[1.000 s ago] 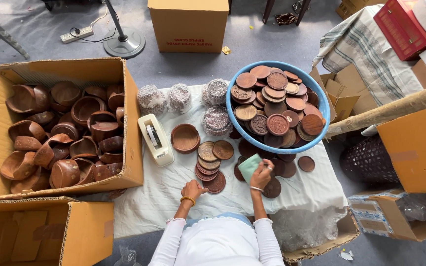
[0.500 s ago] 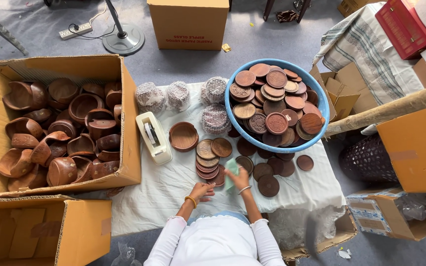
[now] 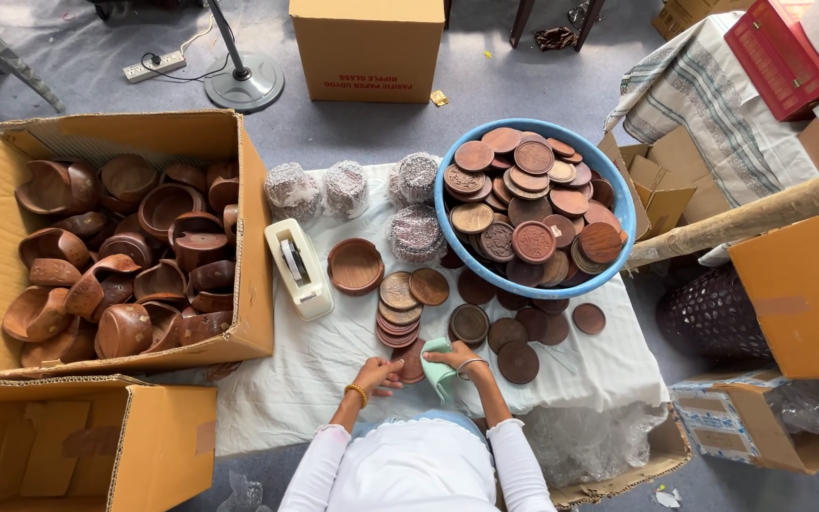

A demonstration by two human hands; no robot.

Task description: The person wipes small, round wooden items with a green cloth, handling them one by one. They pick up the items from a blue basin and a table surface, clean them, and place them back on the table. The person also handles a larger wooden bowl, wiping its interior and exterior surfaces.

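Now our hands have come back toward our body from where they were a second ago, out among the loose discs on the white cloth (image 3: 315, 370). Our left hand (image 3: 378, 373) is closed on a round brown wooden coaster (image 3: 411, 365), gripping its edge at the near side of the table, while our right hand (image 3: 457, 360) is clamped around a pale green wiping cloth (image 3: 438, 365) pressed against that same coaster. So the disc has been pulled out of the spread and is now being rubbed; this looks like one piece midway through cleaning. Just beyond it stands a short stack of coasters (image 3: 397, 313), with more flat discs (image 3: 514, 334) scattered to the right. Further back sits the blue basin (image 3: 625, 207) heaped with coasters, and a tape dispenser (image 3: 298, 267) lies to the left.
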